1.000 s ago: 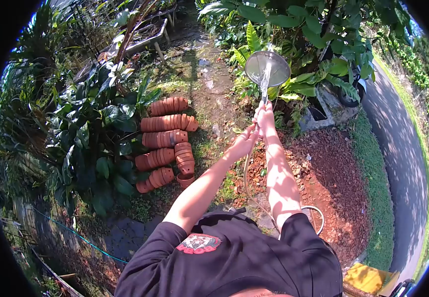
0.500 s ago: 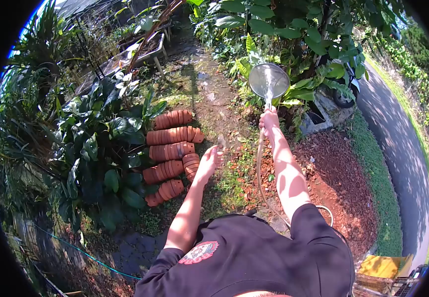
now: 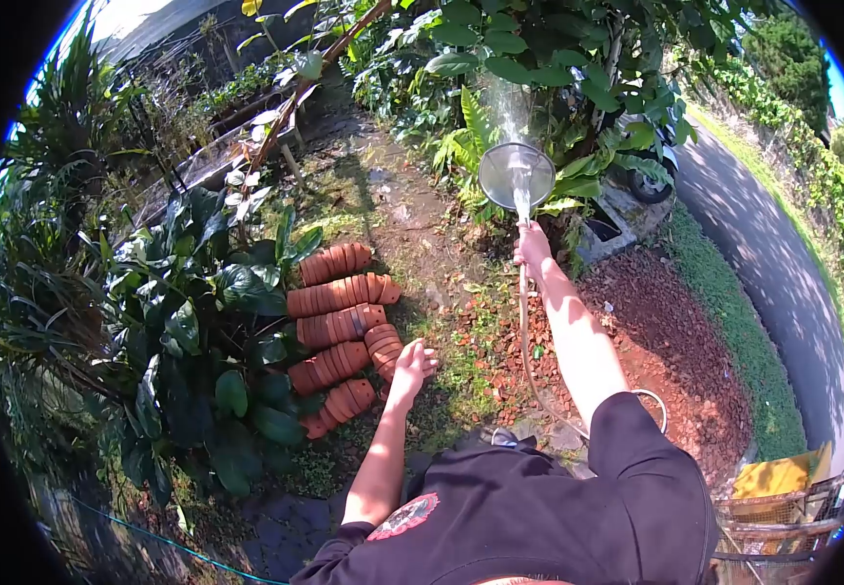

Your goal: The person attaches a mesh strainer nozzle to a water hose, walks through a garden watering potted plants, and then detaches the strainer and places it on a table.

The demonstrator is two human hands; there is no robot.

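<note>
My right hand (image 3: 533, 250) is stretched forward, its fingers wrapped round a garden hose (image 3: 524, 322). Just beyond the fist is a round, see-through disc with a dark rim, which looks like a mesh spray head (image 3: 517, 176). White water streams along it and sprays toward a bright green fern (image 3: 461, 146). Lower down, my left hand (image 3: 414, 367) hovers with loosely curled fingers and nothing visible in it. It is nearest to a short stack of terracotta pots (image 3: 383, 346). Several longer rows of nested terracotta pots (image 3: 339, 295) lie on their sides to its left.
Dense dark-leaved plants (image 3: 217, 312) crowd the left side. A mossy dirt path (image 3: 393, 210) runs ahead. Reddish gravel (image 3: 646, 322) lies to the right, bordered by low green groundcover (image 3: 724, 322) and a paved road (image 3: 783, 263). A leafy shrub (image 3: 588, 58) overhangs the front.
My left hand has moved lower in view, closer to the short pot stack. The disc and right hand sit slightly lower, and the spray fans out farther past the disc. The whole view has shifted.
</note>
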